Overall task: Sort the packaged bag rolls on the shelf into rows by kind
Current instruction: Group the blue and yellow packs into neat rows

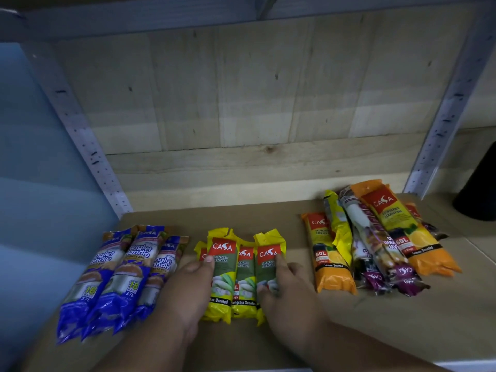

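Observation:
Three blue bag-roll packs lie side by side at the shelf's left. In the middle lies a row of yellow-and-green packs. My left hand rests against the left side of that row, fingers straight, thumb on the leftmost full pack. My right hand lies on the rightmost yellow pack, fingers fairly straight on its face. To the right sits a mixed pile: an orange pack, a larger orange pack, a yellow pack and purple packs overlapping.
The wooden shelf board has a plank back wall and perforated metal uprights at left and right. A dark round object stands at the far right edge.

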